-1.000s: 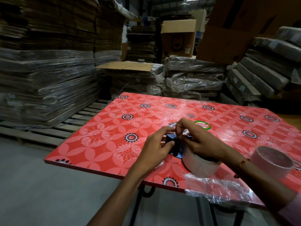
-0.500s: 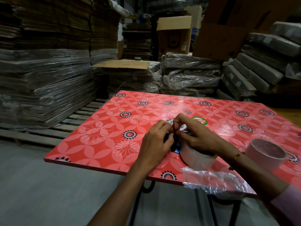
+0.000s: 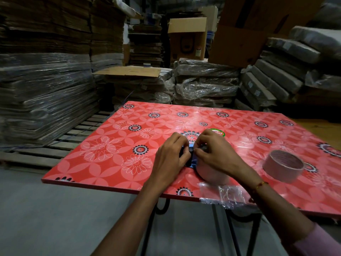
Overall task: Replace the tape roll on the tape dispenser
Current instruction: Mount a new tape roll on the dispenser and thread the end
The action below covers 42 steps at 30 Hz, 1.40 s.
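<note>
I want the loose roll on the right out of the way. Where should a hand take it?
Take the loose tape roll from above, thumb on the outer wall and fingers inside the hollow core. It lies flat on the red table with its open ring facing up and nothing touching it.

Your tape dispenser (image 3: pixel 191 159) sits on the table (image 3: pixel 114 154) between both hands; a spare tape roll (image 3: pixel 283 166) lies well right.

Two hands: left hand (image 3: pixel 170 157), right hand (image 3: pixel 212 154). One tape dispenser (image 3: pixel 191 157), mostly hidden between them. Two tape rolls: tape roll on the dispenser (image 3: pixel 212 174), spare tape roll (image 3: pixel 283 166) lying apart on the table. One red floral table (image 3: pixel 114 150). One green round sticker (image 3: pixel 218 133). One bracelet (image 3: pixel 259 185).
</note>
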### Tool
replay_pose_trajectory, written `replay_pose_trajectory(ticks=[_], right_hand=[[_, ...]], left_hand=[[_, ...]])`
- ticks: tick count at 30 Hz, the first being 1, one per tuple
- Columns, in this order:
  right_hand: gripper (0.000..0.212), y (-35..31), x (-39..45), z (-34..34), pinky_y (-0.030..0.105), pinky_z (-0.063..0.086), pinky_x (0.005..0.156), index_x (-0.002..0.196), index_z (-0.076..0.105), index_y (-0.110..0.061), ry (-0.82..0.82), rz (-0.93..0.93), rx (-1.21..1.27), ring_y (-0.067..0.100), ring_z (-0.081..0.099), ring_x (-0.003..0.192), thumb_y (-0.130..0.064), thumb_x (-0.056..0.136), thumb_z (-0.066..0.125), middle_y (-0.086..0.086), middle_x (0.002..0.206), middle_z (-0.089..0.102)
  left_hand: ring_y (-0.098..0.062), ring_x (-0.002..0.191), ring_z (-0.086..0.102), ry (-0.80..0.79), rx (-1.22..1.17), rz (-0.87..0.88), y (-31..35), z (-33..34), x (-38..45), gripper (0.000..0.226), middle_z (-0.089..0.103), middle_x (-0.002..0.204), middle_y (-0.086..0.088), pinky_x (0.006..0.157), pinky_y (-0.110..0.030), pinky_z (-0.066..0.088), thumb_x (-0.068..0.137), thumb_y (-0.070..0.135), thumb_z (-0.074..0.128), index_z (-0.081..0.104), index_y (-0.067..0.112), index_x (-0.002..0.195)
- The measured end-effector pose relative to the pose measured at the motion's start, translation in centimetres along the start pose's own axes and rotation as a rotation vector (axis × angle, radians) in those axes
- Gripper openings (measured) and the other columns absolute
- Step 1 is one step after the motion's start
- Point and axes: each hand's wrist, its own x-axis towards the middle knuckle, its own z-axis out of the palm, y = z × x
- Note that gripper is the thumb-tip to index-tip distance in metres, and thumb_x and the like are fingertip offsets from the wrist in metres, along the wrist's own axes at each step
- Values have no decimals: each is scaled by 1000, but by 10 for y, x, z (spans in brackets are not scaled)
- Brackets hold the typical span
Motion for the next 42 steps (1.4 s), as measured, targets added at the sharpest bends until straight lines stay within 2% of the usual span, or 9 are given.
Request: replay_pose_trajectory(ticks=[3,6,8,10,15,18,26,37,42], right_hand=[[7,-2,2,6,40,49,74,84,69,-12,41,62,-67,28,59,89,-17,87,64,4,97,58],[6,-4,3,10,41,48,72,85,67,-13,55,67,-114,31,59,90,-17,86,62,5,98,57],[5,-5,1,11,41,48,72,85,65,-13,58,56,-119,31,57,90,-17,86,62,3,98,55],[3,-5,-1,11,40,47,71,85,64,-15,75,44,-130,30,57,89,-17,86,62,1,97,54],[1,-7,-4,11,42,46,69,86,61,-16,98,15,-156,32,56,89,-16,87,61,0,99,55],[3,-10,-5,11,42,43,68,85,60,-14,123,25,-177,34,58,88,-16,87,60,2,97,58],[4,-12,-2,9,40,40,66,89,60,-10,136,19,-215,34,60,89,-14,87,60,5,98,60],[3,-11,0,8,44,46,69,88,59,-13,114,0,-207,36,60,89,-12,87,60,4,98,60],[2,-12,-2,7,45,48,71,89,61,-13,116,-10,-198,36,61,89,-13,87,62,5,96,63]], left_hand=[[-15,76,53,-1,-43,-32,0,0,-2,3,53,95,4,66,-42,51,90,20,54,56,17,90],[-15,90,63,-9,-194,-136,-5,-2,-8,15,58,106,6,76,-41,58,89,23,57,58,23,104],[-16,99,66,-51,-274,-210,-5,-5,-13,30,61,116,5,84,-41,59,87,18,63,57,26,115],[-19,103,65,-79,-239,-226,-5,-5,-14,37,63,120,3,87,-41,57,87,8,63,56,26,119],[-17,98,70,-70,-264,-282,-5,-6,-12,35,70,110,-1,85,-38,59,88,-1,59,55,23,113],[-17,100,70,-84,-265,-261,-6,-5,-11,39,69,116,2,86,-30,58,87,2,63,59,24,119],[-22,105,67,-86,-223,-227,-11,-1,-10,45,67,125,3,92,-41,55,87,7,67,63,29,126],[-19,98,72,-75,-271,-292,-9,-2,-9,32,75,108,2,85,-40,58,85,6,67,67,27,110],[-23,109,67,-117,-213,-253,-7,-3,-10,43,70,121,1,93,-42,54,87,3,60,65,29,122]])
